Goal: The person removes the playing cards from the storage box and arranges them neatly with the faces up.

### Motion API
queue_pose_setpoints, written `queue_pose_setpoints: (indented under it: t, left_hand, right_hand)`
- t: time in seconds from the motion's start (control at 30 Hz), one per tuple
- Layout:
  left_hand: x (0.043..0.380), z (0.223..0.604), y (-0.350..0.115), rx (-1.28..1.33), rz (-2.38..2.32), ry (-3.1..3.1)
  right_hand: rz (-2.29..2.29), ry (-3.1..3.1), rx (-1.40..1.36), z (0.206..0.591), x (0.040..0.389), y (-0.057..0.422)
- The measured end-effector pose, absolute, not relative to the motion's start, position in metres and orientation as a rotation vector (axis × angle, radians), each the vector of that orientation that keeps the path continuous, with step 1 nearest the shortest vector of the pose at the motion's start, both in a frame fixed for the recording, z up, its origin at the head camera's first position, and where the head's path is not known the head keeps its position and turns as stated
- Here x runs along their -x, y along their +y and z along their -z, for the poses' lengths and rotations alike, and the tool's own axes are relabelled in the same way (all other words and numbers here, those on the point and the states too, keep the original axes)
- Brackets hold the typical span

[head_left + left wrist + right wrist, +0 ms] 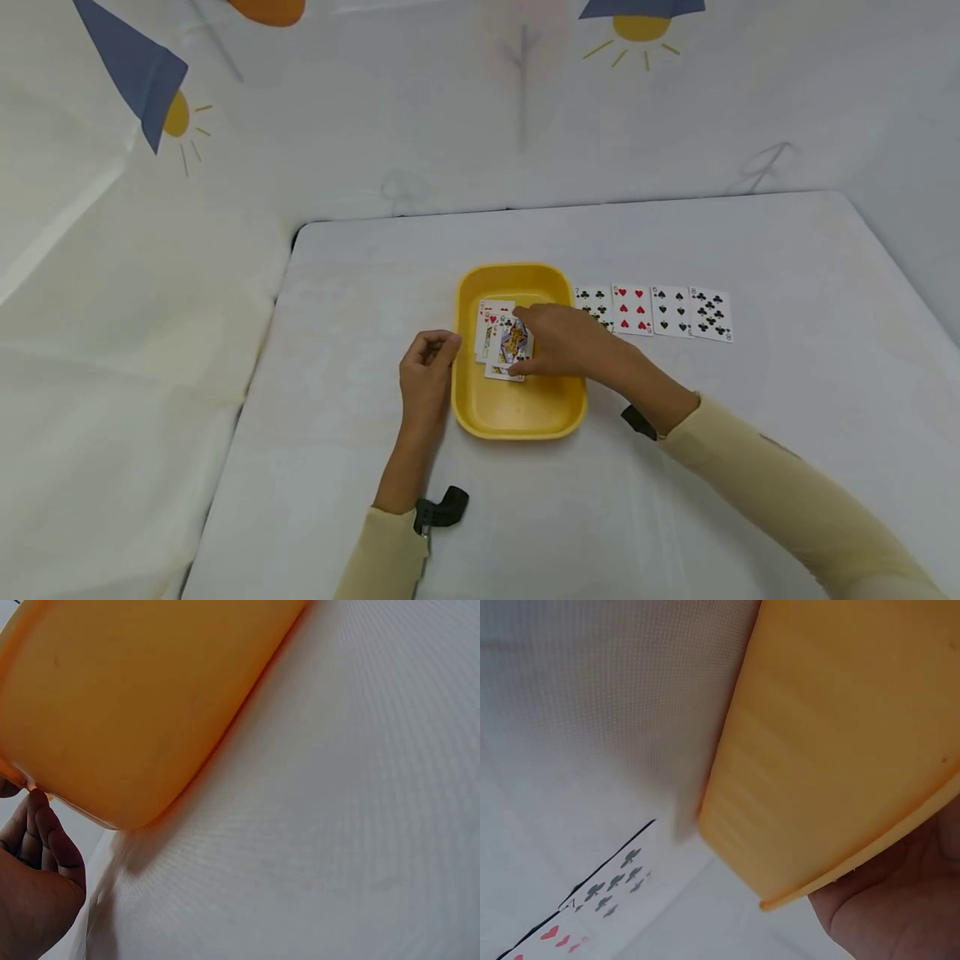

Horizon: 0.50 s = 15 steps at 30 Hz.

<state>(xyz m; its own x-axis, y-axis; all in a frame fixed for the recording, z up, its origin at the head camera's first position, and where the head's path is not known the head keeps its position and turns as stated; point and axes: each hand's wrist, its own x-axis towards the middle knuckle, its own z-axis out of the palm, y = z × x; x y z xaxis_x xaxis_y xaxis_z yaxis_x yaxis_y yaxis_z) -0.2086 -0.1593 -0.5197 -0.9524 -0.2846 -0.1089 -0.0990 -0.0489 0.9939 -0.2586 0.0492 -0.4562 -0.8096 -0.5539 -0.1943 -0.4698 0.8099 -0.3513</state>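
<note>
A yellow tray [517, 417] stands on the table in the head view. My left hand [427, 379] pinches its left rim between thumb and fingertips; the left wrist view shows this hand [37, 892] at the rim too. Inside the tray lie overlapping playing cards [483, 337], face up. Over them, my right hand [566, 342] holds a face card [514, 342] with club marks, fingers at its top edge and thumb at its bottom. In the right wrist view the tray wall [840, 750] hides most of the right hand [900, 907].
Right of the tray, several face-up playing cards [671, 312] lie in a row on the white table [360, 275], among them a six of hearts [632, 310]. The right forearm partly covers the nearest one. White printed sheeting [450, 108] rises behind the table.
</note>
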Motion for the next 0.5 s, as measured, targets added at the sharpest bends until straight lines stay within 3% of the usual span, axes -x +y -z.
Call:
queue_pose_setpoints:
  t: [0.5]
  left_hand:
    - [0.209,0.521,-0.159,-0.432,2.123,-2.094]
  right_hand:
    - [0.209,2.634,0.622,0.458,0.272,0.036]
